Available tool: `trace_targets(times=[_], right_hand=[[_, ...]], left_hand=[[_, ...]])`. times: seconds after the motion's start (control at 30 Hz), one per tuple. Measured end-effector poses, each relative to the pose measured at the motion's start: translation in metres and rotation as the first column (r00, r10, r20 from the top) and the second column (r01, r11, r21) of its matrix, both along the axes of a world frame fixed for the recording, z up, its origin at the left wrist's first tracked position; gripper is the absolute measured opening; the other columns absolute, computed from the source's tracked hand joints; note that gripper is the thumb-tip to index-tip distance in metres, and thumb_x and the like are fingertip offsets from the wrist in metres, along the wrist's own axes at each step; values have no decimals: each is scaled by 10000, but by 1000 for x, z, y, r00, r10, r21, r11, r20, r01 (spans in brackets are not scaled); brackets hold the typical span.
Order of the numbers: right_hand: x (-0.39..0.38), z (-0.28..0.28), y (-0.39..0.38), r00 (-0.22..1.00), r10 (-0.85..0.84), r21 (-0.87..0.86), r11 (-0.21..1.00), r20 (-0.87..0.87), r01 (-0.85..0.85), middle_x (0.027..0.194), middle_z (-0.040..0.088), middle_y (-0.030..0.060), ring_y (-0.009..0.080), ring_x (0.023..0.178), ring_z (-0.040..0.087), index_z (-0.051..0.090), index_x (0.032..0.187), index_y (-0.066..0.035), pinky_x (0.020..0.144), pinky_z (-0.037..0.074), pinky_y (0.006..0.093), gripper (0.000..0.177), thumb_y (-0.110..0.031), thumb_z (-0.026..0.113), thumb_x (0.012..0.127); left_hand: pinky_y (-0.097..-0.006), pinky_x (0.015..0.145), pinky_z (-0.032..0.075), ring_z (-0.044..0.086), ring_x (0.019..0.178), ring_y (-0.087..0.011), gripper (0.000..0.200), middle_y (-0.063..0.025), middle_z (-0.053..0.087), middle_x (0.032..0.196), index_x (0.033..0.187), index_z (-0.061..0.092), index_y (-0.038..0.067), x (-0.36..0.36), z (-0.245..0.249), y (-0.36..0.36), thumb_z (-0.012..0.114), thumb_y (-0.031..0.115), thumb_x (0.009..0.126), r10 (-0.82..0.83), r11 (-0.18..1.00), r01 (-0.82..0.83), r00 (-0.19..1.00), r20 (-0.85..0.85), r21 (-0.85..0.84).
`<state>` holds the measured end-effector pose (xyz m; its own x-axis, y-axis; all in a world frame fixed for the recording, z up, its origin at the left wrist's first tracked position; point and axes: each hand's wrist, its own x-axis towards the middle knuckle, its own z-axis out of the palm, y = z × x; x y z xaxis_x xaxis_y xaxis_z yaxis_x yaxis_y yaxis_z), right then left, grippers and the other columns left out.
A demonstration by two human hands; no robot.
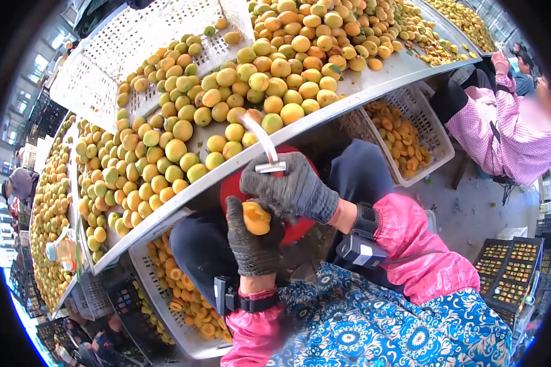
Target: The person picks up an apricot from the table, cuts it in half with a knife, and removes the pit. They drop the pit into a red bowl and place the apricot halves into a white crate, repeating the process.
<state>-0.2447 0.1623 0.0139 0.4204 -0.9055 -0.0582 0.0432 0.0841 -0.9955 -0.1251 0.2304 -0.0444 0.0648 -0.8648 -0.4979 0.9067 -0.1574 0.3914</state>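
Step in hand looks like hand-cutting or pitting: left hand in a dark grey knit glove grips a smooth orange-yellow piece of fruit, thumb on one side, fingers curled round the other, top face exposed. Right hand in a matching grey glove is clenched on a slim tool with a metal collar and pale strip, strip pointing away toward the grey metal table, clear of the fruit. Fruit sits just below the right fingers; can't tell if they touch it. Both hands are over a round red container. Next move, my read: calls for a steady left hold, tool edge kept off the left thumb
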Motion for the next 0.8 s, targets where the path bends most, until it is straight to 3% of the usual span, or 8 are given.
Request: trace_targets(times=[0.13, 0.23, 0.3, 0.37, 0.47, 0.67, 0.77, 0.8], right_hand=[[-6, -18, -4, 975, 210, -319, 922, -70, -221, 915, 686, 45, 92, 826, 625, 673, 1028, -49, 771, 514, 264, 251, -180, 740, 825], [-9, -35, -4, 961, 180, -492, 830, -211, -263, 871, 673, 144, 328, 780, 658, 655, 1091, -102, 688, 522, 390, 312, -258, 694, 824], [-11, -41, -6, 958, 177, -529, 803, -225, -273, 865, 672, 142, 337, 768, 655, 657, 1086, -106, 681, 522, 399, 293, -249, 676, 832], [-11, -43, -5, 956, 173, -561, 780, -236, -279, 859, 672, 140, 345, 756, 651, 658, 1081, -109, 674, 523, 408, 275, -241, 659, 840], [-9, -42, -7, 954, 179, -641, 708, -242, -295, 840, 651, 131, 327, 711, 641, 640, 1062, -101, 630, 515, 407, 256, -219, 632, 835], [1, -38, 3, 944, 89, -576, 772, -318, -267, 940, 665, 120, 327, 809, 656, 637, 1031, -68, 699, 533, 360, 224, -155, 663, 827], [9, -37, 2, 995, 99, -431, 897, -15, -95, 807, 660, 127, 275, 736, 661, 644, 971, -41, 661, 519, 348, 151, -157, 610, 882], [6, -29, -1, 995, 86, -252, 965, 55, -70, 821, 674, 118, 224, 753, 667, 655, 963, -31, 680, 520, 325, 157, -163, 628, 881]], left_hand=[[-424, 732, 552, 660, 831, -261, 539, -119, 667, 920, 1062, 605, 64, 23, 2, -13, 479, 566, 910, -89, 996, 90, 995, 39, -26], [-427, 734, 561, 653, 842, -295, 616, -156, 652, 1004, 1091, 576, -1, 19, 14, -21, 492, 579, 902, -118, 993, 118, 993, -12, -6], [-417, 739, 560, 654, 840, -308, 656, -173, 654, 1007, 1087, 570, -31, 19, 16, -22, 466, 591, 905, -92, 994, 91, 996, 14, 63], [-405, 757, 558, 657, 858, -317, 664, -202, 650, 1024, 1108, 565, -45, 36, -2, -15, 463, 580, 908, -239, 969, 211, 929, -281, -127], [-372, 729, 566, 663, 850, -304, 669, -209, 649, 1033, 1108, 565, -69, 30, 9, -16, 461, 563, 910, -242, 969, 227, 951, -193, -97], [-354, 703, 577, 665, 773, -271, 680, -190, 660, 994, 1106, 568, -74, 14, 32, -15, 480, 569, 903, -126, 984, 114, 988, 88, 134], [-261, 338, 367, 426, 343, -141, 626, -63, 617, 629, 1025, 599, -32, 22, 44, -13, 436, 564, 926, -147, 972, 105, 968, 201, 209], [-261, 318, 276, 336, 308, -132, 597, -96, 625, 666, 973, 605, -7, 23, 48, -13, 417, 558, 939, -131, 982, 106, 979, 159, 159]])
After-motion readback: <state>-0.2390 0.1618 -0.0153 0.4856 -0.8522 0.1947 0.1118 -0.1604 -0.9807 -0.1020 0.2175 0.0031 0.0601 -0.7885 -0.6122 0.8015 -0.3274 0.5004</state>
